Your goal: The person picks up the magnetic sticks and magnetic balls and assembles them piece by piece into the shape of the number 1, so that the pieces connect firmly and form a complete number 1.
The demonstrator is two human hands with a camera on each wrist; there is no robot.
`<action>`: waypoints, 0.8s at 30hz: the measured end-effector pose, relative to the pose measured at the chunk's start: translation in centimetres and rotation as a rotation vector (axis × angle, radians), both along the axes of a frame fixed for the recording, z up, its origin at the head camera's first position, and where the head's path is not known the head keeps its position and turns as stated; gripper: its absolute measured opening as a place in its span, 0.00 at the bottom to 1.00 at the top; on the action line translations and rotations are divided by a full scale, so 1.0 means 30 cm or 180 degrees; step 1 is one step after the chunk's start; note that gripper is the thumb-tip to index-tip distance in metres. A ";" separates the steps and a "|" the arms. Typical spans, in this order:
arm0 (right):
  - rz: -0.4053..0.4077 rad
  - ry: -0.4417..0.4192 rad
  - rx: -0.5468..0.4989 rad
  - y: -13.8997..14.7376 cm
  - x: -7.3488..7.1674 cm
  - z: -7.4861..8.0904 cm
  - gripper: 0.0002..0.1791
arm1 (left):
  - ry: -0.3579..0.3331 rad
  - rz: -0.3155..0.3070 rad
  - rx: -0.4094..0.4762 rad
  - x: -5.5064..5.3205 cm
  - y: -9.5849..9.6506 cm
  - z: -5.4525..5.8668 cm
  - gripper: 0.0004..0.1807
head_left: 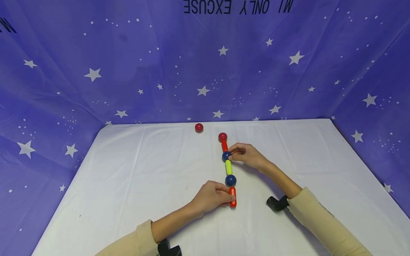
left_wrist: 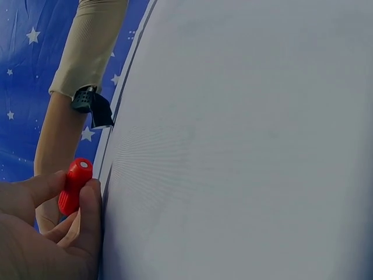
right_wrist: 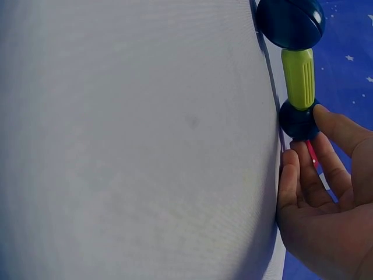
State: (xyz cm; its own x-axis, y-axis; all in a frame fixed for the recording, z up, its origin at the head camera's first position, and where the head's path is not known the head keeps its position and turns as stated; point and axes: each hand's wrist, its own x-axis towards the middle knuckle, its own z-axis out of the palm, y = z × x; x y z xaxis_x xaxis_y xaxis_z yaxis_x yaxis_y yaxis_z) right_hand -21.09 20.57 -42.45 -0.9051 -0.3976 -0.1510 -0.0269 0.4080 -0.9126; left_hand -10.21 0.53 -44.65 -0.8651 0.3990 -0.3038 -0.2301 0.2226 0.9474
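Note:
A chain runs away from me on the white table: a blue ball [head_left: 230, 180], a yellow-green magnetic rod [head_left: 229, 167], a second blue ball [head_left: 226, 156], a red rod [head_left: 224, 145] and a red ball [head_left: 222, 136] at the far end. Between thumb and fingers, my left hand [head_left: 210, 196] pinches another red rod [head_left: 232, 197], seen upright in the left wrist view. Its far end lies close to the nearer blue ball; whether they touch I cannot tell. My right hand [head_left: 250, 155] holds the farther blue ball [right_wrist: 298, 121] by thumb and fingertips.
A loose red ball [head_left: 199, 128] lies near the back edge of the white-covered table [head_left: 144, 170], left of the chain. Purple star-patterned cloth [head_left: 179, 71] hangs behind and at the sides. Black wrist devices [head_left: 277, 203] stick out at both beige sleeves.

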 end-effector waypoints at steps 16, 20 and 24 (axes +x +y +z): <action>-0.0001 -0.0038 0.0003 -0.005 0.015 0.027 0.15 | -0.0238 0.0062 0.0092 -0.016 0.013 -0.005 0.08; 0.0017 -0.0010 -0.0007 -0.004 0.014 0.025 0.14 | -0.0260 0.0059 0.0101 -0.021 0.013 -0.003 0.08; 0.0025 -0.0019 -0.0018 -0.004 0.010 0.021 0.14 | -0.0274 0.0069 0.0107 -0.025 0.014 -0.001 0.08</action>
